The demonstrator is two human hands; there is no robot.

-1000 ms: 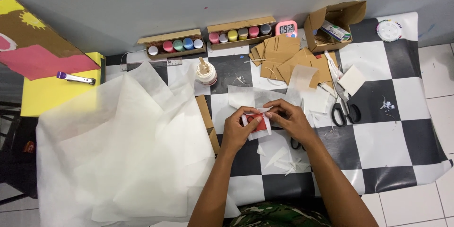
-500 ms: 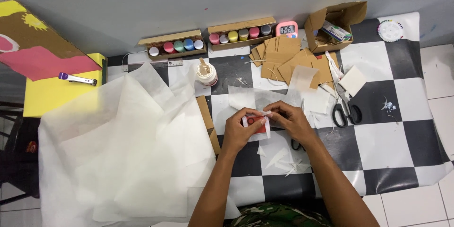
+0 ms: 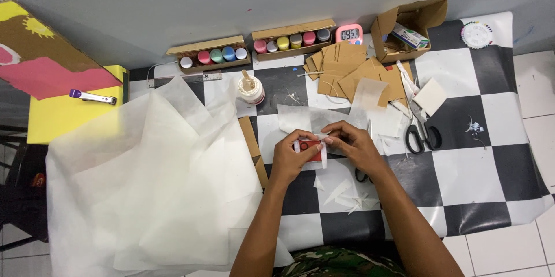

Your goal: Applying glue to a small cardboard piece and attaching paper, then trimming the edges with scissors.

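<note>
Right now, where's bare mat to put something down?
Free: the squares right of the scissors, out to the mat's edge. Crowded: the cardboard pieces and paper scraps around both hands, and the big tissue sheet on the left.

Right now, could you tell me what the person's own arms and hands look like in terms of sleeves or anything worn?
Both forearms are bare, with no sleeves in view. The left hand and right hand wear no gloves, and no watch or bracelet shows. Rings cannot be made out. At the bottom edge, camouflage-patterned green clothing shows between the arms.
</note>
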